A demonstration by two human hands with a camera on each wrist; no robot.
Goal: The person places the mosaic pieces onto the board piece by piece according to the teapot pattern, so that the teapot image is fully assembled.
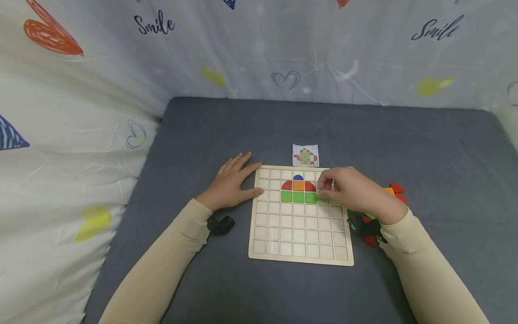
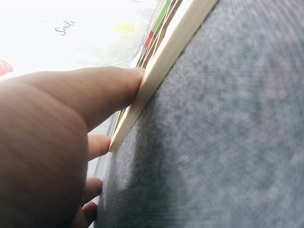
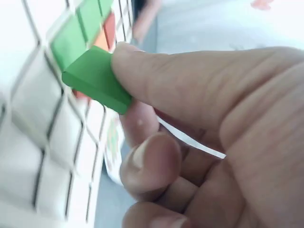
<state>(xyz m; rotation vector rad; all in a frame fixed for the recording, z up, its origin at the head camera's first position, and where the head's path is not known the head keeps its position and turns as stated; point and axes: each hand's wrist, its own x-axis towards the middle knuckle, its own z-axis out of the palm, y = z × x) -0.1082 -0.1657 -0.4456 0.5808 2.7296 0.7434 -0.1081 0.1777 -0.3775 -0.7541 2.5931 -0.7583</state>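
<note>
A wooden grid board (image 1: 299, 235) lies on the grey table. My left hand (image 1: 230, 184) rests at its upper left edge, fingers spread, thumb and a fingertip touching the wood. Over the board's right part, my right hand (image 1: 352, 191) pinches a green square tile (image 3: 97, 78) between thumb and forefinger. The tile is tilted, close to the end of a row of three green squares (image 1: 298, 197) in the grid. Above that row sit an orange square (image 1: 298, 185) between two rounded red pieces (image 1: 286, 185), and a blue half-round piece (image 1: 298, 177) on top.
A small printed pattern card (image 1: 305, 155) lies against the board's far edge. Loose red pieces (image 1: 396, 187), with some orange and green ones, lie right of the board, partly hidden under my right forearm. A patterned white curtain (image 1: 243, 54) hangs behind the table.
</note>
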